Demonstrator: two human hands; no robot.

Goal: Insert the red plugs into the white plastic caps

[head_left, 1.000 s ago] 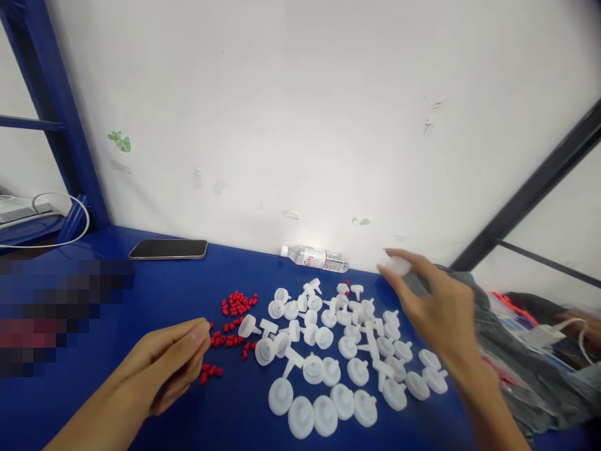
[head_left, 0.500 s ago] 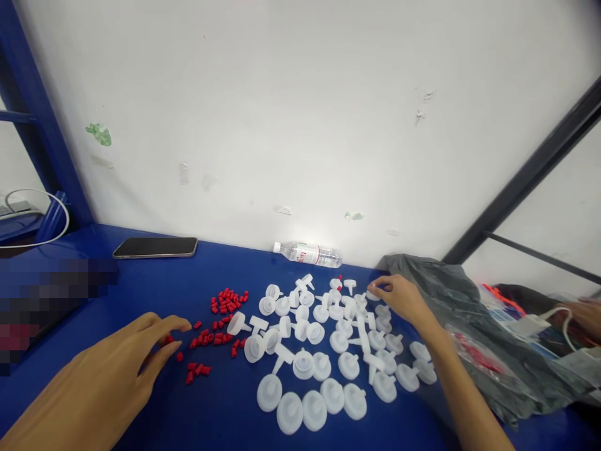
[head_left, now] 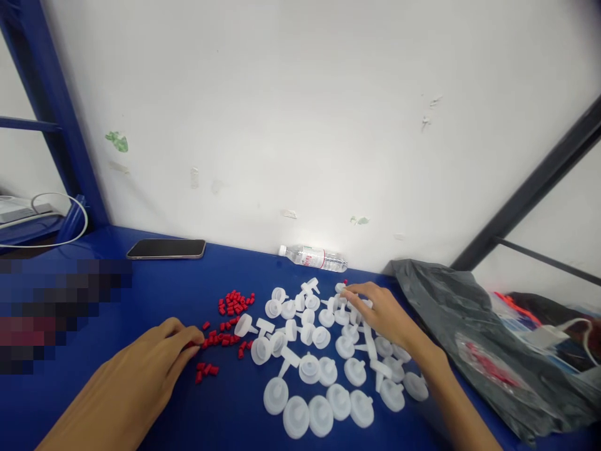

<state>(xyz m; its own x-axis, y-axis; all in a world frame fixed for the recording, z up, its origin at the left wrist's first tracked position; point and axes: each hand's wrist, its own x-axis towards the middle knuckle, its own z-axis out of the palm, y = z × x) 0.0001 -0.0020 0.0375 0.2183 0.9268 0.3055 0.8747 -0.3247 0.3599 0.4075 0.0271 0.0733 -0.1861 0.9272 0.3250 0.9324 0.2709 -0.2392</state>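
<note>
My left hand [head_left: 153, 373] is low over the small red tip caps [head_left: 220, 339]. Its thumb and fingers are pinched together at the left end of the row, and a bit of red shows between them. My right hand [head_left: 387, 316] reaches in from the right over the white spouted bottle lids [head_left: 320, 413]. Its fingertips close around one white lid [head_left: 340, 287] at the back of the group, partly covering it. One red cap [head_left: 345, 282] lies just behind those fingers. Lids under the right palm are hidden.
A phone [head_left: 166, 248] lies at the back left, and a plastic bottle [head_left: 313, 257] on its side against the white wall. Grey plastic bag [head_left: 432, 300] covers the right side, with a clear packet of red pieces [head_left: 493, 364] on it. Blue frame post [head_left: 70, 119] stands left.
My left hand has moved right, into the row of red caps. My right hand has moved left, from the far right lids to a white lid at the back. The view has shifted slightly.
</note>
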